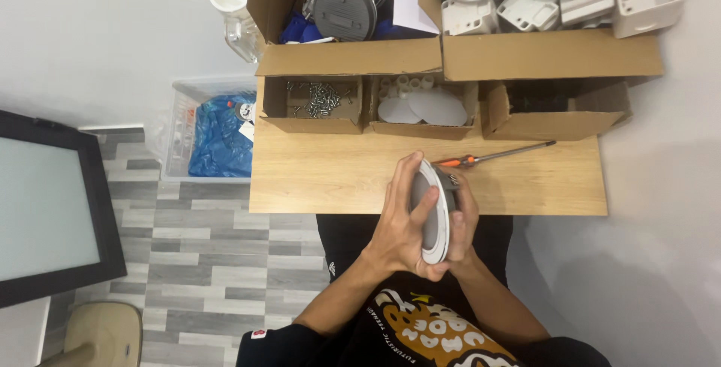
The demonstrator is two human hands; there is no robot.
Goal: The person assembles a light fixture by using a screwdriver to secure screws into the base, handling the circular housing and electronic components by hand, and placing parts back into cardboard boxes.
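Both hands are up on one round white-rimmed disc (433,213) held on edge over the near lip of the table (315,187), its long axis running away from the person, grey face turned left; the left hand (402,220) wraps that face with fingers curled over the rim, the right hand (464,224) cups the back, mostly hidden behind the disc, so both are closed on it and neither is nearer. Just past the fingertips lies one screwdriver (492,157), orange grip near the disc, shaft pointing right and away. Farther on, three small open boxes: screws (319,99), too many to count, white discs (420,105), and one too dark to read (556,108). Behind those, two big cartons
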